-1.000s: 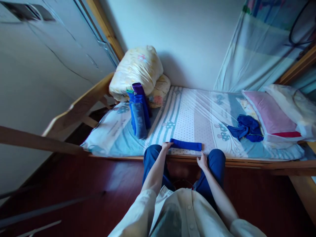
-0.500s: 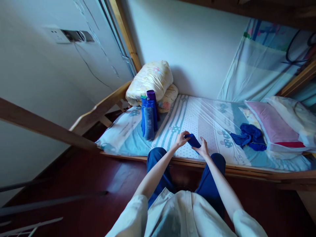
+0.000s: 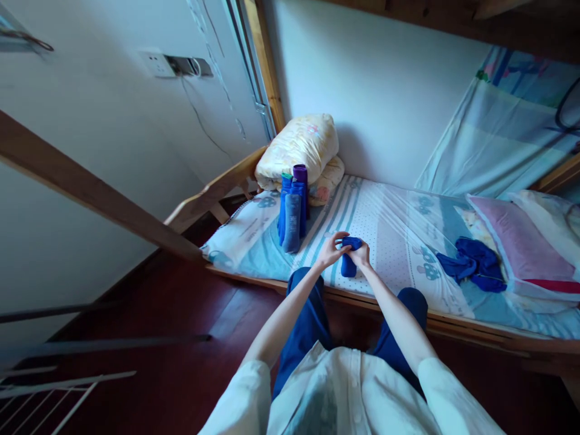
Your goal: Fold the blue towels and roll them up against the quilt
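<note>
Between my two hands, just above the bed's front edge, is a tightly rolled blue cloth [image 3: 348,267], now roughly upright. My left hand [image 3: 331,249] pinches its upper end from the left, fingers curled over the top. On the other side my right hand [image 3: 361,254] is closed round the upper part; some of its fingers are hidden behind the roll. Further left on the mattress, several rolled cloths [image 3: 292,223] in blue, grey-blue and purple stand upright close together. A crumpled dark blue cloth [image 3: 475,264] lies to the right.
A folded yellowish quilt [image 3: 301,145] rests at the bed's left end, by the wooden end rail [image 3: 212,190]. Pink and white bedding [image 3: 528,244] lies at the right. A slanting wooden bar [image 3: 90,187] crosses the left side. The upper bunk [image 3: 453,24] hangs overhead.
The rolled cloth has turned from slanting to nearly upright, and my right hand has moved up to its top end beside my left. The view has swung slightly left.
</note>
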The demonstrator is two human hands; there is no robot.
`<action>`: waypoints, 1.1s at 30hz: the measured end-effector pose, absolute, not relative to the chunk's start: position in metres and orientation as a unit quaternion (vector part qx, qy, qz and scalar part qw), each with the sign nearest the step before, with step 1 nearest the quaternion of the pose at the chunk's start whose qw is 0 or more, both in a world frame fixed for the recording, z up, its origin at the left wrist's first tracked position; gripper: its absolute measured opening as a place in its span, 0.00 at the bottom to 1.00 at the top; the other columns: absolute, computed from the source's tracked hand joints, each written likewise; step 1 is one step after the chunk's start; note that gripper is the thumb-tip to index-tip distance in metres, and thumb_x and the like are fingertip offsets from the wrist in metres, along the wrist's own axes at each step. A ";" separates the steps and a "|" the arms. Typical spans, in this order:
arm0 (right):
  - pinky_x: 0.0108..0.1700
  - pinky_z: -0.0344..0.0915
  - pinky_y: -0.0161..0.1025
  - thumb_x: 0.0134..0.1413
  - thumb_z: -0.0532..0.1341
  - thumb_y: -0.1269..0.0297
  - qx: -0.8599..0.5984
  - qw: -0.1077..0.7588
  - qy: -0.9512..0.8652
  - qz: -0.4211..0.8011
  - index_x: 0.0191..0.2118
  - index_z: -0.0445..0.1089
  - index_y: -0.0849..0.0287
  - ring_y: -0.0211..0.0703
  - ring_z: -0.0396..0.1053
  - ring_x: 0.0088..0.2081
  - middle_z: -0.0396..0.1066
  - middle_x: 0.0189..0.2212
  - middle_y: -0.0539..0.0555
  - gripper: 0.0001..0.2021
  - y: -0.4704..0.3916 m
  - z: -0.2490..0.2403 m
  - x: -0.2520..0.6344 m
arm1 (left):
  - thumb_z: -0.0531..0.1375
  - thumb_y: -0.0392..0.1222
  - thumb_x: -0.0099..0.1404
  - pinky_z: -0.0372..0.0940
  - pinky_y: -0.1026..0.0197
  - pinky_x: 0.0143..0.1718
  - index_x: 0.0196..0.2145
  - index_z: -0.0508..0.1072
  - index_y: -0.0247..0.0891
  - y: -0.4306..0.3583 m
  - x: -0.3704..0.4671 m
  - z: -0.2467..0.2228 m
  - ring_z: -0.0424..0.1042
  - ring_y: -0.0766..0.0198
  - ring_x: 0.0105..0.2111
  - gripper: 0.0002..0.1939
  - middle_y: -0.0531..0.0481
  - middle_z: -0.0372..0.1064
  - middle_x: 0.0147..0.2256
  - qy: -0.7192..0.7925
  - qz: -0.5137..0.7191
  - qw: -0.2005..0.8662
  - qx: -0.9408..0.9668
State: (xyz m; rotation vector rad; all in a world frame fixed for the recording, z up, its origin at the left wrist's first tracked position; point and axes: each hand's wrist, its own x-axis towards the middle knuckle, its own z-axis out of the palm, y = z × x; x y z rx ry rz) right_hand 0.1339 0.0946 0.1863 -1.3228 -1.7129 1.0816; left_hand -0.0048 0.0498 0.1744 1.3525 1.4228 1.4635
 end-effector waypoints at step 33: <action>0.54 0.72 0.46 0.38 0.78 0.54 -0.453 0.293 -0.684 0.491 0.41 0.74 0.61 0.52 0.78 0.46 0.80 0.39 0.56 0.25 0.087 0.179 -0.221 | 0.72 0.36 0.46 0.72 0.53 0.46 0.48 0.73 0.30 0.009 -0.273 0.036 0.77 0.53 0.41 0.29 0.45 0.77 0.40 0.754 0.559 0.240 0.248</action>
